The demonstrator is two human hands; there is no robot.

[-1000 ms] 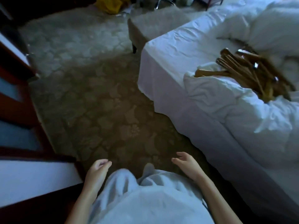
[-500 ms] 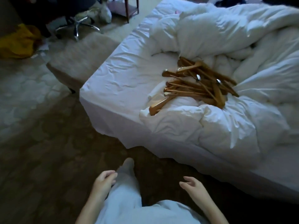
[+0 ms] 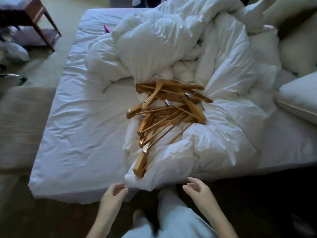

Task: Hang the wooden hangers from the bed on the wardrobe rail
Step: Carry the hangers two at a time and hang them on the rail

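Observation:
A heap of several wooden hangers (image 3: pixel 164 114) lies tangled on the rumpled white duvet (image 3: pixel 171 48) in the middle of the bed (image 3: pixel 82 127). The nearest hanger end reaches almost to the bed's front edge. My left hand (image 3: pixel 114 194) hovers at that edge, just left of the pile, with loosely curled fingers and nothing in it. My right hand (image 3: pixel 199 189) hangs a little to the right of the pile's near end, also relaxed and holding nothing. The wardrobe rail is out of view.
White pillows (image 3: pixel 298 98) lie at the right side of the bed. A beige bench (image 3: pixel 22 121) stands against the bed's left end. A wooden side table (image 3: pixel 34 18) stands at the far left. Dark carpet lies under my feet.
My view has swung from the floor to the bed and I have come up to its edge. The hanger pile is now straight ahead. Both hands have risen toward it.

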